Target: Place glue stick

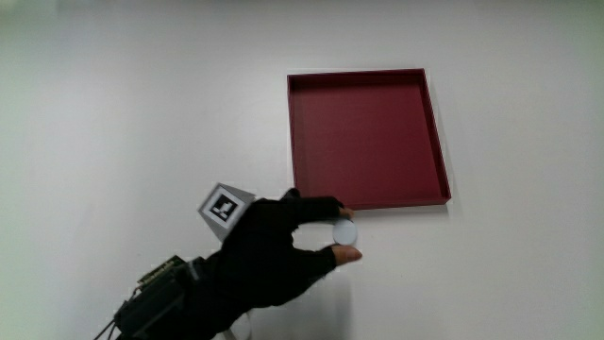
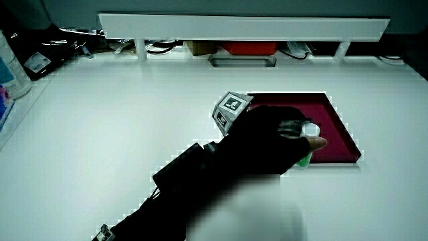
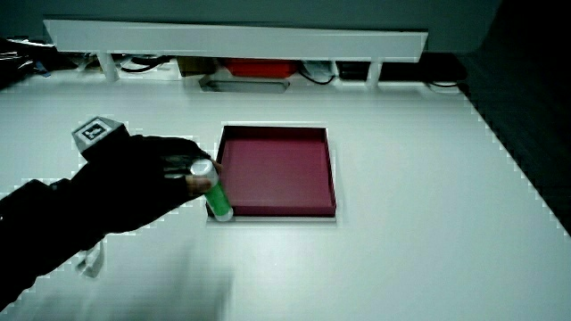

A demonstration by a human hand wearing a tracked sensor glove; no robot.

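Note:
The hand [image 1: 321, 231] holds a glue stick [image 1: 345, 230] upright, fingers curled around it; from above only its pale round cap shows. In both side views the stick [image 3: 214, 196] [image 2: 306, 144] has a green body and a pale cap. It stands on or just above the white table, beside the near corner of the dark red tray [image 1: 366, 198], outside the rim. The tray [image 3: 277, 209] [image 2: 334, 157] holds nothing. A patterned cube [image 1: 225, 205] sits on the back of the hand.
A low white partition [image 2: 244, 27] runs along the table's edge farthest from the person, with cables and a red box under it. A bottle [image 2: 12, 67] stands at the table's edge in a side view.

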